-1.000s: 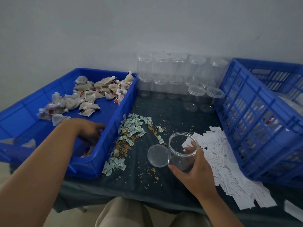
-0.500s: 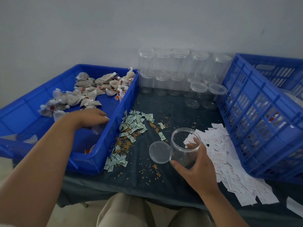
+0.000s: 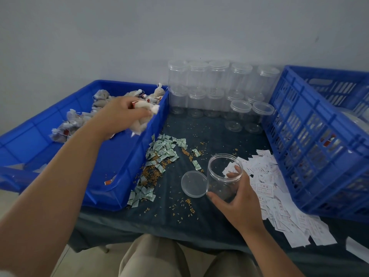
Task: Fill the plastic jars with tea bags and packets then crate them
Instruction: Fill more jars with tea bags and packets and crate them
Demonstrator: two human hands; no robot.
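The left hand (image 3: 121,114) is in the upper left of the frame, above the blue tray (image 3: 123,176). Its fingers are curled tight round a bunch of tea bags (image 3: 144,118). It holds them up off the tray floor, close to the tray's right wall, prob. b/c that's the side nearest the jar. More tea bags lie in a heap at the back of the tray.

The right hand (image 3: 237,198) is low & right of ctr. Thumb & fingers wrap round the open jar (image 3: 221,176), which seems to stand on the dark cloth w/ its mouth up. I think the hand grips it so it won't tip when the bags drop in. The jar looks empty but for a few grains. Its lid (image 3: 193,183) lies flat just left of it. It's off so stuff can go in, & close so it's quick to put back.

Small green packets (image 3: 165,150) lie in a strip btw the tray & the jar, mixed w/ loose grains (image 3: 153,170). White paper slips (image 3: 279,196) spread out at lower right. Both piles are near the jar, easy to grab.

Spare jars (image 3: 217,86) w/ lids are stacked at top middle by the wall. The blue crate (image 3: 311,156) fills the right side. Crating prob. comes last, as this jar isn't filled yet.
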